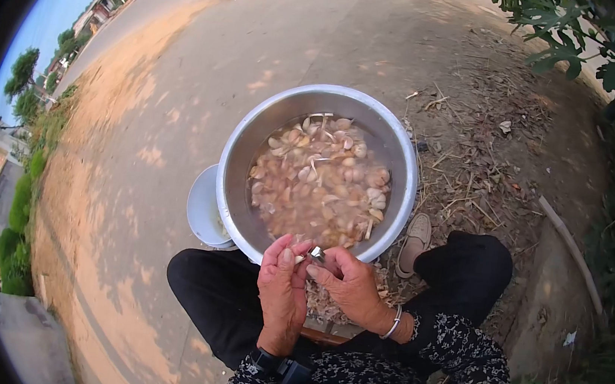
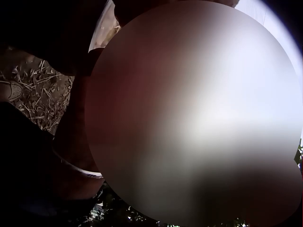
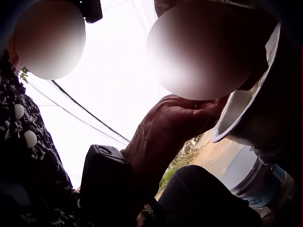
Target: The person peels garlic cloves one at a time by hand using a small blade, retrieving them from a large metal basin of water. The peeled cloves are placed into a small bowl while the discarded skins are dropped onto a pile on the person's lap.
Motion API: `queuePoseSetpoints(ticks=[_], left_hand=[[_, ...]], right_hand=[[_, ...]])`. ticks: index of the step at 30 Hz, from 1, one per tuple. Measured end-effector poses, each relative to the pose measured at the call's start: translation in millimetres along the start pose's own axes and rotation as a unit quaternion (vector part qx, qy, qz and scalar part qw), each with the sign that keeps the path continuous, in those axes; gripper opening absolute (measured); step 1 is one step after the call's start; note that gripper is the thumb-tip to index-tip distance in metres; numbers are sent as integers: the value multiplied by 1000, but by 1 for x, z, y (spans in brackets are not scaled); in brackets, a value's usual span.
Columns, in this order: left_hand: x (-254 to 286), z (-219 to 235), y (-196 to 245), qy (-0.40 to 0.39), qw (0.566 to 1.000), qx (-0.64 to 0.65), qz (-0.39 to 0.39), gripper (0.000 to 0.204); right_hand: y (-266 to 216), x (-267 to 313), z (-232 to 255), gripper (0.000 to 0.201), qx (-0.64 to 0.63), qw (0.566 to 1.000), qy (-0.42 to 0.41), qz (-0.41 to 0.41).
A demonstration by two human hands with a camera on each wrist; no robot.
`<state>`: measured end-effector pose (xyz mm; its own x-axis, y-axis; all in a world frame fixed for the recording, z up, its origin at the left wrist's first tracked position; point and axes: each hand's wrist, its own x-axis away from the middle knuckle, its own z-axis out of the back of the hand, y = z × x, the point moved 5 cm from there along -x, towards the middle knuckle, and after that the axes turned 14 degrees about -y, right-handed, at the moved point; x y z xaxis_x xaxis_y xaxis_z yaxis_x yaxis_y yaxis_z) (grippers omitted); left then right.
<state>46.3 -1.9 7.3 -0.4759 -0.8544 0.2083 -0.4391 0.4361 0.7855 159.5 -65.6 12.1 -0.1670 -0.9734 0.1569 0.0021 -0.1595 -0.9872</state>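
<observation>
Both hands meet over the near rim of a large metal basin (image 1: 233,147) in the head view. Garlic cloves (image 1: 309,173) lie in cloudy water inside it, some with bits of stalk. The left hand (image 1: 281,290) pinches a pale garlic clove (image 1: 299,259) between thumb and fingers. Close beside the clove, the right hand (image 1: 350,285) grips a small shiny metal tool (image 1: 317,254), mostly hidden in the fingers. In the right wrist view the left hand (image 3: 173,120) is raised by the basin rim (image 3: 227,130); large blurred patches cover much of both wrist views.
A white bucket (image 1: 203,207) stands against the basin's left side. Pale peelings (image 1: 325,308) lie on the ground between the person's knees. Dry stalks and leaves (image 1: 475,165) litter the right side, with a long stick (image 1: 574,254) beyond. A shoe (image 1: 414,244) is beside the basin.
</observation>
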Motion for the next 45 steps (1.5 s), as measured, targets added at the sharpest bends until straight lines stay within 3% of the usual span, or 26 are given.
queuePoseSetpoints(ticks=[7, 9, 10, 12, 13, 15, 19, 21, 22, 23, 24, 25, 26, 27, 28, 29, 30, 32, 33, 34, 36, 38, 39, 40, 43, 45], left_hand=[[11, -10, -17, -4, 1000, 12, -23, 41], [7, 0, -25, -77, 985, 131, 77, 45], [5, 5, -25, -76, 986, 131, 76, 45], [3, 3, -29, -110, 964, 205, 130, 48], [3, 2, -28, -110, 964, 206, 129, 48], [5, 1, -21, -68, 979, 153, 113, 41], [16, 9, -4, -36, 996, 39, 69, 32], [27, 19, -2, -104, 976, -163, 97, 26], [33, 25, -3, -105, 955, -244, 133, 23], [35, 29, -4, -135, 911, -380, 83, 20], [36, 33, -12, -165, 846, -506, 31, 17], [37, 43, -24, -181, 781, -597, -31, 17], [38, 31, -16, -213, 669, -706, -88, 24], [38, 34, -26, -206, 605, -766, -77, 31], [37, 37, -36, -195, 534, -820, -67, 38], [35, 34, -32, -203, 530, -823, -32, 37], [30, 36, -27, -199, 531, -823, -38, 37], [35, 39, -22, -224, 534, -809, -100, 34], [35, 37, -20, -244, 524, -815, -39, 27], [37, 28, -7, -250, 527, -812, -38, 27], [42, 10, 15, -323, 567, -757, 38, 20], [27, -5, 38, -277, 623, -731, -9, 17], [13, -8, 45, -250, 630, -733, -52, 17], [-2, -9, 48, -223, 636, -738, -20, 17], [-47, -1, 26, -191, 589, -785, -29, 17], [-68, 9, 2, -174, 575, -797, 60, 22]], right_hand=[[17, -6, -10, 21, -244, 970, 9, -3], [12, -4, -11, 17, -384, 921, -56, -24], [13, -3, -8, 17, -384, 921, -57, -24], [20, -2, -10, 9, -456, 879, -113, -82], [22, -3, -7, 9, -455, 879, -113, -82], [19, -4, -9, 6, -531, 823, -187, -79], [-4, -7, -3, 7, -494, 845, -197, -58], [-31, -17, 11, 11, -303, 949, -71, 52], [-42, -24, 2, 11, -306, 947, -79, 50], [-68, -33, -3, 12, -185, 966, -20, 179], [-93, -40, -11, 13, -55, 951, 42, 303], [-103, -59, -31, 15, -5, 942, 41, 334], [-106, -77, -50, 16, 44, 930, 40, 364], [-97, -95, -63, 16, 46, 929, 40, 366], [-84, -117, -80, 18, 148, 932, 11, 330], [-79, -132, -91, 19, 249, 924, -15, 289], [-86, -134, -84, 19, 252, 922, -16, 295], [-97, -113, -41, 20, 197, 934, 63, 290], [-96, -103, -19, 18, 179, 951, 49, 249], [-93, -98, 6, 17, 163, 963, 40, 211], [-74, -87, 49, 18, 91, 978, 47, 180], [-64, -71, 83, 18, 148, 977, 65, 137], [-58, -67, 93, 18, 131, 982, 70, 119], [-55, -64, 98, 18, 131, 982, 72, 119], [-28, -63, 110, 16, 81, 988, 93, 92], [-5, -71, 106, 16, 43, 988, 92, 113]])
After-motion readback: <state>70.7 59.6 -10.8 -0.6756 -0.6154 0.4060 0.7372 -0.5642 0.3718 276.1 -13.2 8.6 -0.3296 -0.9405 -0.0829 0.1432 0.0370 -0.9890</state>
